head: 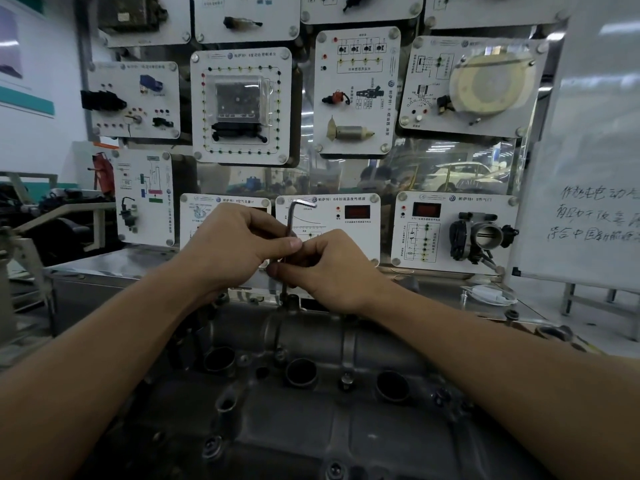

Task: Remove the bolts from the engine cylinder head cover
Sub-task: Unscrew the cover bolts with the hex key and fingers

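Observation:
A grey metal cylinder head cover (pixel 311 403) fills the lower middle of the view, with three round plug wells across it. An L-shaped hex key (pixel 290 220) stands upright, its long leg down in a bolt (pixel 284 301) at the cover's far edge and its short arm pointing right at the top. My left hand (pixel 235 247) pinches the key's shaft from the left. Just below and from the right, my right hand (pixel 332 268) pinches the same shaft. More bolts show on the cover, one between the wells (pixel 346 379) and one at the near edge (pixel 212 443).
Behind the engine stands a display wall of white training panels (pixel 242 105) with sensors, and a throttle body panel (pixel 453 233) at the right. A whiteboard (pixel 588 202) with handwriting stands at far right. A steel bench (pixel 104 268) runs behind the cover.

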`<act>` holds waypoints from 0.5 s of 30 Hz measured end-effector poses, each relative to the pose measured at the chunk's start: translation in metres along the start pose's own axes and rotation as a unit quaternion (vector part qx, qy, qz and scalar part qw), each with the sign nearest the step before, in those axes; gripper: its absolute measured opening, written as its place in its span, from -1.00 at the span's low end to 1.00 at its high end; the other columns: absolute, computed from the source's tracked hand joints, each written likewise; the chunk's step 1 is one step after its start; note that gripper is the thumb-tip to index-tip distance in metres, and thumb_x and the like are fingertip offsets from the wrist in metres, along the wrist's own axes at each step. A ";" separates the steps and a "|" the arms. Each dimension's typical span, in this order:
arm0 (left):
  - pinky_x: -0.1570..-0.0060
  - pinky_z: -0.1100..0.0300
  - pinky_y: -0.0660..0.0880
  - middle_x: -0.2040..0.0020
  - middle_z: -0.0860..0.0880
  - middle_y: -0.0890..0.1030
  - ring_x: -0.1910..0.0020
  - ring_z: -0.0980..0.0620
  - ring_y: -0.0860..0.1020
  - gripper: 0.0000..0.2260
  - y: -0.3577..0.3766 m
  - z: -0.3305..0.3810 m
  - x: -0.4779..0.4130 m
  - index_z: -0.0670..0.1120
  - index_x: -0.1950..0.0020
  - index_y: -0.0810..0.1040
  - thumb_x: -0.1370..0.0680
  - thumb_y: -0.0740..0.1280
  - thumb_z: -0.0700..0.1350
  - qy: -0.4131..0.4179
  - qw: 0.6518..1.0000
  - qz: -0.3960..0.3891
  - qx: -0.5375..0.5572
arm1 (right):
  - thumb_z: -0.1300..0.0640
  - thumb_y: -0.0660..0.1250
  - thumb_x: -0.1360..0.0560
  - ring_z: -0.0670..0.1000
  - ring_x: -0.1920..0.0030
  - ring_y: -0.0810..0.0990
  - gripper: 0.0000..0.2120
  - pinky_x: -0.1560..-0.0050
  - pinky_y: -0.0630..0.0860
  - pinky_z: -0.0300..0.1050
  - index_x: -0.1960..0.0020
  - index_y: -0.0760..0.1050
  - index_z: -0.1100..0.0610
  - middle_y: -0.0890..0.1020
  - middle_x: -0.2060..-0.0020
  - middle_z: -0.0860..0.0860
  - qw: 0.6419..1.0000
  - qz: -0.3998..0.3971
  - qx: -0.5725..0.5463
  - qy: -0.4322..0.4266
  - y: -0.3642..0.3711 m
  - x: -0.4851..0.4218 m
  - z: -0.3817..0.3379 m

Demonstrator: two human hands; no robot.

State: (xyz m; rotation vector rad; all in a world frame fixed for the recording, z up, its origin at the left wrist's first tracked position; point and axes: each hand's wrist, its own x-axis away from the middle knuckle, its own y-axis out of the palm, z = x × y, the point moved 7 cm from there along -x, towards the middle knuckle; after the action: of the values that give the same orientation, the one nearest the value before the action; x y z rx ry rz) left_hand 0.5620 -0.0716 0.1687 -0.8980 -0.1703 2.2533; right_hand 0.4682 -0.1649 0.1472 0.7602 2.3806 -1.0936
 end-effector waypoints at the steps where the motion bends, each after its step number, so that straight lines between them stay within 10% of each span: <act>1: 0.36 0.40 0.49 0.31 0.01 0.71 0.34 0.18 0.65 -0.94 0.000 0.000 0.000 -0.05 0.23 0.71 -0.38 0.56 -0.13 -0.001 1.000 0.009 0.002 | 0.09 0.50 -0.47 -0.09 0.40 0.45 -0.78 0.31 0.40 -0.16 0.20 0.69 0.26 0.67 0.36 0.20 1.000 0.010 -0.003 0.001 -0.001 0.000 0.000; 6: 0.31 0.19 0.53 0.36 -0.08 0.67 0.38 0.08 0.60 -0.80 -0.004 -0.002 0.000 -0.06 0.39 0.61 -0.30 0.61 -0.08 -0.011 0.999 0.039 -0.012 | 0.11 0.52 -0.45 -0.22 0.57 0.41 -0.79 0.44 0.30 -0.38 0.33 0.64 0.15 0.52 0.59 -0.13 0.999 0.026 0.020 0.007 -0.004 0.000 0.002; 15: 0.11 0.13 0.54 0.28 0.00 0.71 0.27 0.13 0.62 -0.91 -0.002 0.000 0.001 -0.07 0.16 0.69 -0.39 0.55 -0.13 -0.031 0.999 -0.012 0.030 | 0.20 0.42 -0.53 -0.13 0.43 0.46 -0.81 0.29 0.44 -0.16 0.20 0.64 0.30 0.61 0.40 0.08 0.999 -0.015 0.047 -0.023 0.001 0.000 -0.004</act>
State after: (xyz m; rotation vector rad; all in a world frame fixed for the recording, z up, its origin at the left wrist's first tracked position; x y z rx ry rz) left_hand 0.5623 -0.0696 0.1691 -0.7920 -0.1385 2.2533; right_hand 0.4682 -0.1618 0.1492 0.7254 2.3226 -1.2303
